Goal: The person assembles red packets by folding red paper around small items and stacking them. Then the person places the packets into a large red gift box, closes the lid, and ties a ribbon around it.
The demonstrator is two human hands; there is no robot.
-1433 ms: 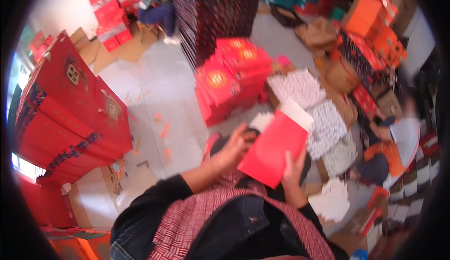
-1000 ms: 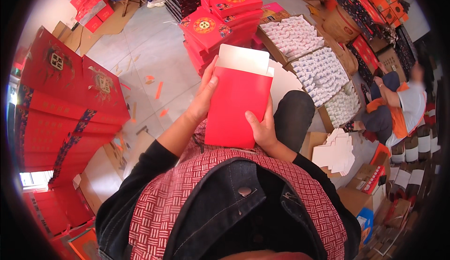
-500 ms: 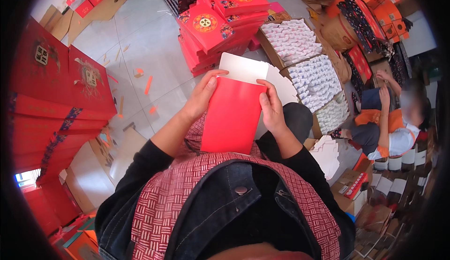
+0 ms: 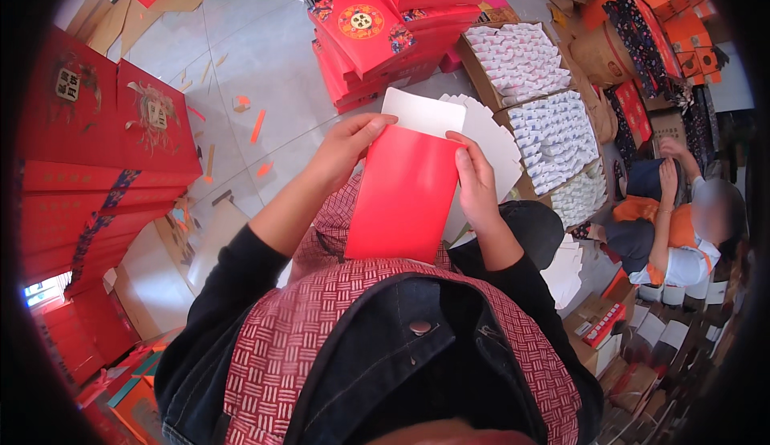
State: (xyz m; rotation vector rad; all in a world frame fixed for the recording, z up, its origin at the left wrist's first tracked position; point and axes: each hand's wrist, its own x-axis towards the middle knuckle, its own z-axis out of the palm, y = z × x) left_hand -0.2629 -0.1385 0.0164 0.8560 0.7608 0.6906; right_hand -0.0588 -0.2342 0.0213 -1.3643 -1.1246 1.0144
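Hiding lap: red card sleeve (image 4: 405, 192)

Packing workshop: stacked red gift boxes (image 4: 377, 28), cardboard cartons (image 4: 513, 56)

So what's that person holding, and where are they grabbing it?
A flat red card sleeve with a white card sticking out on top. The left hand and right hand grip its upper side edges.

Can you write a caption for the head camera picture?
Both hands, left hand and right hand, hold a red card sleeve upright.
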